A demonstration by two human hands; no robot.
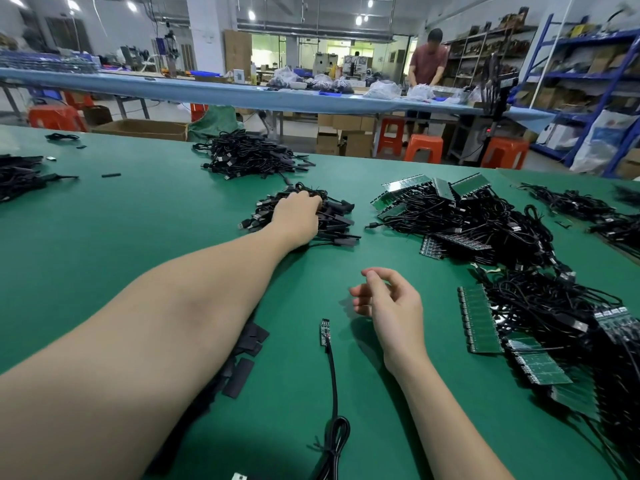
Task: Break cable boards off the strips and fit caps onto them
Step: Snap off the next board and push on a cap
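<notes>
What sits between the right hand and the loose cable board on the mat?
Nothing visible. The right hand hovers loosely curled and empty just up and right of the cable board, with only bare green mat between them. The left hand is far off, on a pile of finished cables.

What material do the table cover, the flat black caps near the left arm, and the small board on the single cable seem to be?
Table cover: probably a rubber or vinyl mat, green and matte, with only soft glare. Black caps: likely plastic or rubber, dull, flat and thin. Small board: looks like printed circuit laminate, dark, with tiny parts; its cable has a smooth black jacket.
</notes>
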